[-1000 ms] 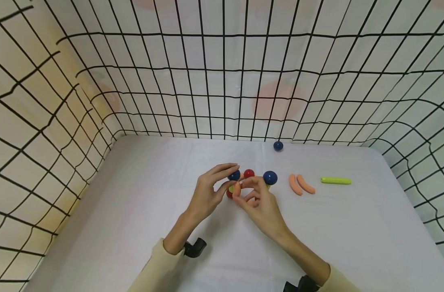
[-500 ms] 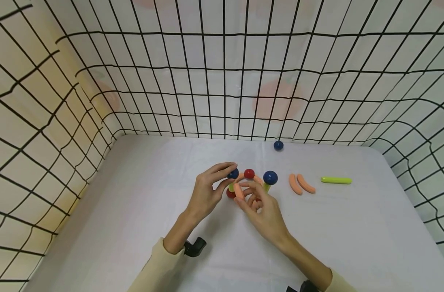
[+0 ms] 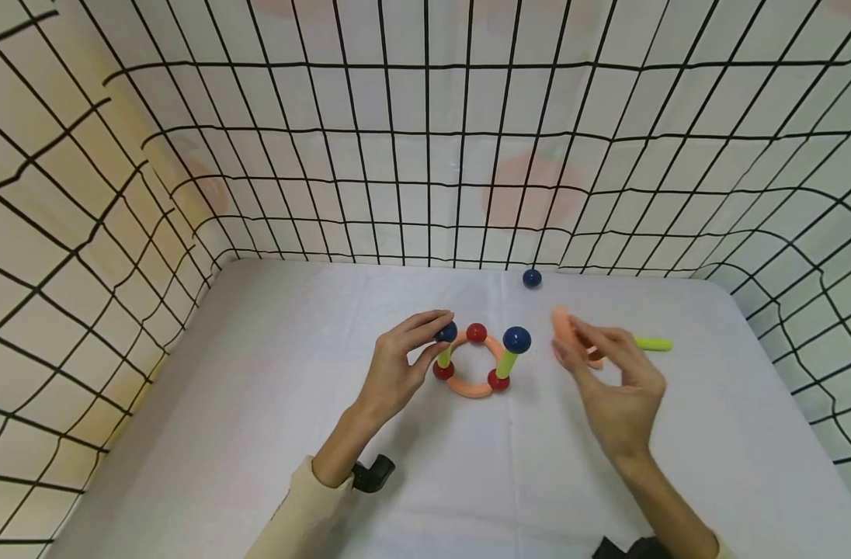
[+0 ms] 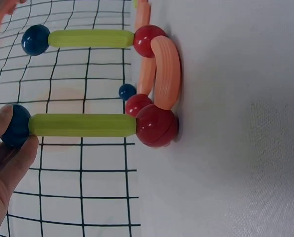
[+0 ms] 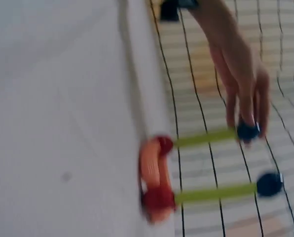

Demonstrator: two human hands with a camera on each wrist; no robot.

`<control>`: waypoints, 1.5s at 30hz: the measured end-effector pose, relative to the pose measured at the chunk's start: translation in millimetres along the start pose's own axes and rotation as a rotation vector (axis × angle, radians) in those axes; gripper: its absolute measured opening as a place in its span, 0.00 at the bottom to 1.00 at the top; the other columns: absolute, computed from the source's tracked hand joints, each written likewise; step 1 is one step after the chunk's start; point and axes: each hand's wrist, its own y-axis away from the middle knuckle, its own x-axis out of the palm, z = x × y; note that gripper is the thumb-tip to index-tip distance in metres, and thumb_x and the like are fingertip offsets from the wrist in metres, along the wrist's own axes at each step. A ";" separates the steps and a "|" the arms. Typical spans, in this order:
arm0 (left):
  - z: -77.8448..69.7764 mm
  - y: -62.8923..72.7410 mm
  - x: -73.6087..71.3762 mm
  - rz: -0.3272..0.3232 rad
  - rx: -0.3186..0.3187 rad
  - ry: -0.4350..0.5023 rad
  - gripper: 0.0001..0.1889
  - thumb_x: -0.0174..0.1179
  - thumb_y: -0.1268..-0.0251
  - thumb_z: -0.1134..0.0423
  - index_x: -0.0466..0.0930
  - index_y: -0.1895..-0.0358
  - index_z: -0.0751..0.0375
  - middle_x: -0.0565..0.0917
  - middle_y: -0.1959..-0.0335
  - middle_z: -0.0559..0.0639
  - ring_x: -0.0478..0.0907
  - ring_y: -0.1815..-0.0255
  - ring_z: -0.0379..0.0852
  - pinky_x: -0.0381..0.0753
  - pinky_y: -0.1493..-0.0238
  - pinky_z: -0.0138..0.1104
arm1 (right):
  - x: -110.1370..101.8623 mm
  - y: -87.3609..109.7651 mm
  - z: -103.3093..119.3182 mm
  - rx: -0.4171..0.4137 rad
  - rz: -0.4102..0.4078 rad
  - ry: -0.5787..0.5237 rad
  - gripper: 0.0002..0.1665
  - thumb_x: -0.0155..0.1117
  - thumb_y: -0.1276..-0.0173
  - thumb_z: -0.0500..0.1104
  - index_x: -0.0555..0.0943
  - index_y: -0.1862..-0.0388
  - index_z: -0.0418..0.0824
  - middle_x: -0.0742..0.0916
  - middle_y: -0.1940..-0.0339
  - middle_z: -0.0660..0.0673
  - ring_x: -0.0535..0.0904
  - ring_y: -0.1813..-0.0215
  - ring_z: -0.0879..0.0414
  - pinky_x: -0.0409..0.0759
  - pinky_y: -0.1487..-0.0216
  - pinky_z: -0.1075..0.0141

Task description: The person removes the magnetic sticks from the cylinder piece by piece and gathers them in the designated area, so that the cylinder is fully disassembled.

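The left hand (image 3: 401,361) pinches a blue ball (image 3: 445,331) between thumb and fingers; the fingers cover part of it in the head view. The ball caps an upright green rod (image 4: 83,125), whose foot meets a red ball (image 3: 442,371) in a ring of curved orange pieces (image 3: 470,389) lying on the white-covered table (image 3: 293,349). A second green rod (image 3: 505,365), topped by a larger-looking blue ball (image 3: 516,340), rises from the ring's near right red ball (image 3: 498,380). At the back sits a third red ball (image 3: 477,332), partly hidden behind a nearer one in the left wrist view.

The right hand (image 3: 623,392), well apart from the ring, grips a loose curved orange piece (image 3: 562,326) between thumb and fingertips, its outline smeared by blur. More orange (image 3: 596,364) shows beneath; how many pieces lie there cannot be told. The hand hides one end of a loose green rod (image 3: 653,344). The right wrist view is blurred, and the right-hand wrist device (image 3: 638,548) is cut off by the head view's lower edge.
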 end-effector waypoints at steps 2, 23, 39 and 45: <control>0.1 -0.3 0.4 -0.004 0.006 0.004 0.22 0.68 0.37 0.77 0.84 0.39 0.67 0.86 0.41 0.60 0.87 0.42 0.53 0.86 0.42 0.36 | -12.7 -13.8 -15.8 0.052 -0.055 0.047 0.22 0.77 0.47 0.22 0.90 0.51 0.31 0.88 0.62 0.61 0.79 0.61 0.66 0.75 0.58 0.75; 0.4 -0.6 0.1 -0.005 0.011 0.029 0.23 0.69 0.38 0.77 0.83 0.38 0.66 0.85 0.40 0.60 0.87 0.41 0.54 0.86 0.42 0.37 | -40.7 -15.8 -121.1 0.428 0.371 0.504 0.15 0.72 0.33 0.36 0.89 0.50 0.31 0.90 0.51 0.28 0.84 0.61 0.62 0.69 0.70 0.82; 4.6 -0.1 3.0 -0.011 -0.011 0.012 0.27 0.69 0.39 0.79 0.81 0.35 0.67 0.86 0.43 0.61 0.88 0.44 0.54 0.86 0.43 0.36 | -25.4 -26.1 -83.8 0.320 0.219 0.396 0.14 0.66 0.29 0.36 0.89 0.48 0.37 0.91 0.51 0.37 0.81 0.54 0.68 0.73 0.55 0.80; 5.5 0.0 5.4 -0.022 -0.015 0.013 0.28 0.69 0.40 0.81 0.80 0.35 0.68 0.86 0.44 0.63 0.88 0.45 0.55 0.87 0.43 0.37 | 10.9 -30.8 -21.9 0.096 0.247 0.182 0.17 0.71 0.33 0.32 0.89 0.45 0.39 0.90 0.52 0.40 0.80 0.49 0.66 0.73 0.45 0.76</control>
